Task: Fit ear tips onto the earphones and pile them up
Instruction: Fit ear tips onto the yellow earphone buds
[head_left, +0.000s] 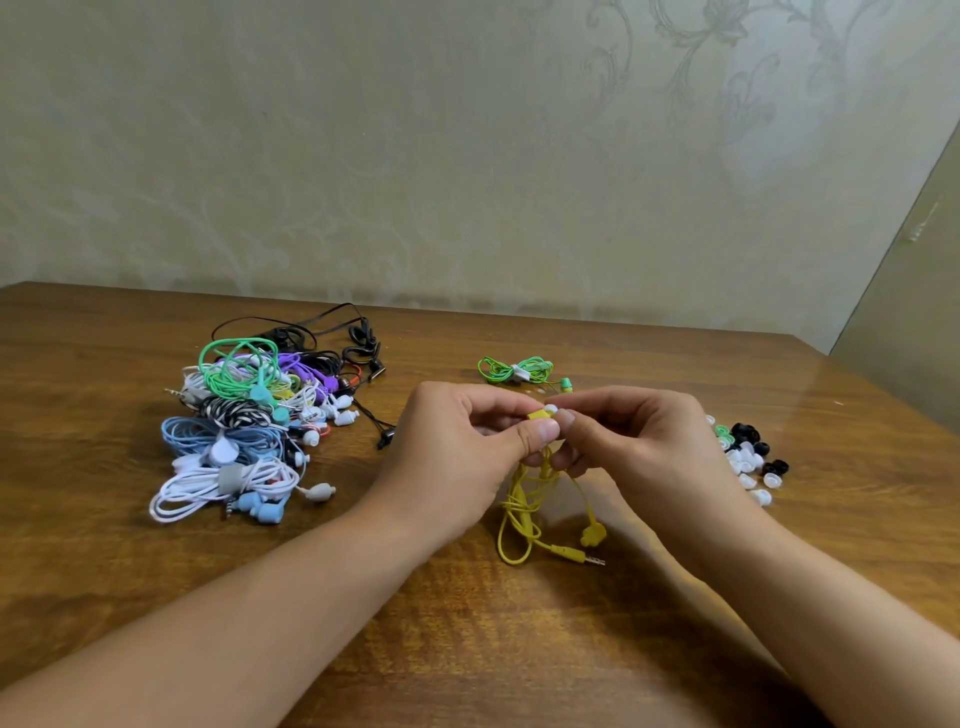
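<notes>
- On the wooden table (467, 623), at the left: a big pile of earphones (249, 415) in many colours, several with white tips showing, so probably the finished heap; most of the job looks done, though tips cannot be checked on every bud in the tangle.
- Behind the hands: 1 bundled green earphone set (519, 370), lying apart from the pile; probably waiting its turn, bud end too small to judge.
- At mid table, in work: the yellow earphone set (524, 514), cable and plug hanging down to the table, 1 yellow bud (593, 535) resting bare beside the plug.
- Left hand (467, 447): closed around the yellow cable, thumb and fingers pinching the other yellow bud (539, 414).
- Right hand (639, 441): fingers curled, pinching a white ear tip (551, 409) against that bud; seated or not, hidden by fingertips.
- At the right: loose ear tips (750, 457), white, black and a green one, partly screened by the right hand; count unclear.
- Left to do, by this reckoning: this tip, the second yellow bud, the green set, then piling.
</notes>
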